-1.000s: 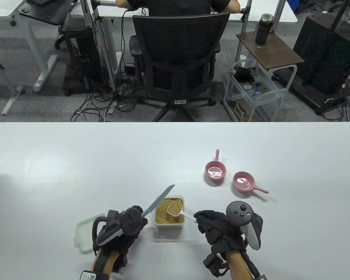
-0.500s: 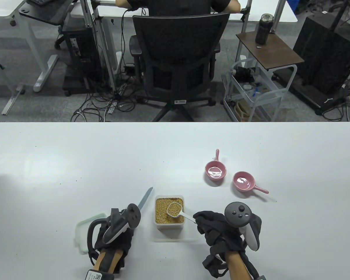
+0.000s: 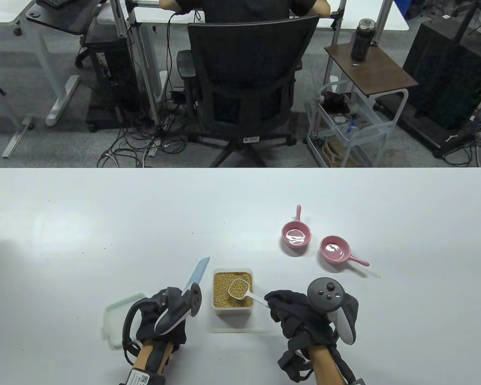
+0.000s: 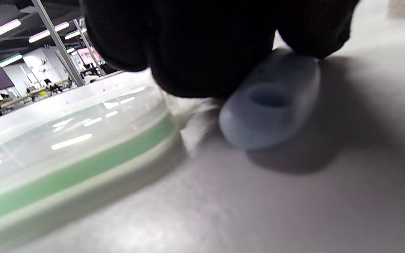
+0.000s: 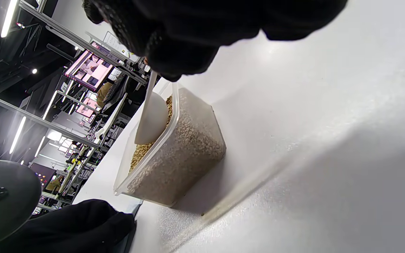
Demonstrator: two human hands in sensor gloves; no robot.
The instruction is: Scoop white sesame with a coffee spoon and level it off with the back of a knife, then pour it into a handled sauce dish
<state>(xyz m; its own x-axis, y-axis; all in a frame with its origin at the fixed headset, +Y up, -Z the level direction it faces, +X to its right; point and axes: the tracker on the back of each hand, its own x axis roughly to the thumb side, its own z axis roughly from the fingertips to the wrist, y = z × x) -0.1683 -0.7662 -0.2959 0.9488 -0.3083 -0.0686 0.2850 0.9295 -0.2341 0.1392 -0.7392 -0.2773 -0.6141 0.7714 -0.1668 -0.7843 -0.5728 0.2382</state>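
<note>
A: Report the left side of the surface (image 3: pixel 64 224)

B: A clear lid (image 3: pixel 113 321) with a green seal lies flat at far left. The left hand (image 3: pixel 160 321) sits just beside it, fingers clenched round the handle of a knife (image 3: pixel 197 276); the blade points away from the person and stands just left of the box (image 3: pixel 232 294)

A: Centre?

B: The clear box rests on the surface, filled with sesame (image 3: pixel 224 290). The bowl of the white spoon (image 3: pixel 240 289) sits over the box, loaded with sesame and level

A: Right side?

B: The right hand (image 3: pixel 296 317) pinches the spoon's handle. Two pink dishes (image 3: pixel 296 237) (image 3: pixel 336 249) with handles stand farther back to the right, close together, well apart from the box, both without sesame
</note>
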